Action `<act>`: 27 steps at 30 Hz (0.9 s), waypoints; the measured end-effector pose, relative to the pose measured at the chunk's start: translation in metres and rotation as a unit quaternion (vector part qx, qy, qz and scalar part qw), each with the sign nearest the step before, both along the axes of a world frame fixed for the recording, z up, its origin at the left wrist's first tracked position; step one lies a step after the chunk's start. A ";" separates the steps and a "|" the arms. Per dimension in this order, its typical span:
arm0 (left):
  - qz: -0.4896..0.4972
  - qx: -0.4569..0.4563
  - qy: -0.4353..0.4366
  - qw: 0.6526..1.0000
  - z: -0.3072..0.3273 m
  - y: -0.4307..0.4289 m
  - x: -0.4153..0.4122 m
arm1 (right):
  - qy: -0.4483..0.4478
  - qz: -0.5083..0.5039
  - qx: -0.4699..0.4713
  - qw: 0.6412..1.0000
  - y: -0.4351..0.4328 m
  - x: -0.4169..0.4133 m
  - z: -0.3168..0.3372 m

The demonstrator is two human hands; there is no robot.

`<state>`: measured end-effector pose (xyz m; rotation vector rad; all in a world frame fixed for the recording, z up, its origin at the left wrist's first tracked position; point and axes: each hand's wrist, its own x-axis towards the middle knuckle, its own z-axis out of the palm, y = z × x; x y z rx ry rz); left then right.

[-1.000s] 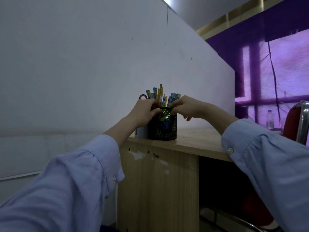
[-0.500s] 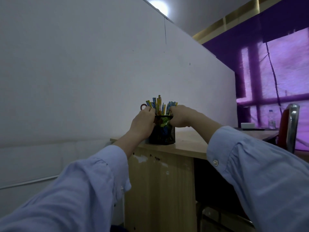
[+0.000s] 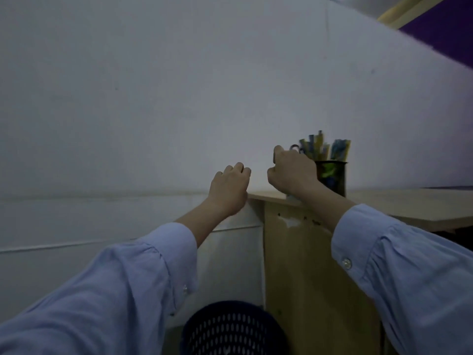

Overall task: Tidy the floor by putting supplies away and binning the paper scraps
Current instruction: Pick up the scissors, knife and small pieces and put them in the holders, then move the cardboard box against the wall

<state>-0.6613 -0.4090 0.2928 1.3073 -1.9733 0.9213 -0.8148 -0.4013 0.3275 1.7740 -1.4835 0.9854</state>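
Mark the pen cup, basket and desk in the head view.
pen cup [image 3: 331, 179]: head view, on its black mesh wall.
basket [image 3: 230, 329]: head view, on its perforated blue wall.
desk [image 3: 414, 204]: head view, on the bare wooden top.

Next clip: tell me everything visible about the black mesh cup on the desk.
The black mesh cup is a round, dark wire-mesh holder standing upright on the wooden desk near its left end, close to the white wall. It holds blue and yellow sticks that rise above its rim. The right hand covers its left edge; contact is unclear.
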 end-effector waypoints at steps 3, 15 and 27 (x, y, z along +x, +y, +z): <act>0.042 0.022 -0.009 0.999 -0.018 0.019 0.052 | 0.002 0.054 0.021 0.998 -0.003 0.047 -0.018; 0.239 0.116 0.092 0.960 -0.104 0.106 0.264 | 0.039 0.232 0.099 0.967 0.022 0.250 -0.091; 0.352 0.126 0.267 0.888 -0.212 0.214 0.448 | 0.109 0.364 0.168 0.910 0.083 0.444 -0.206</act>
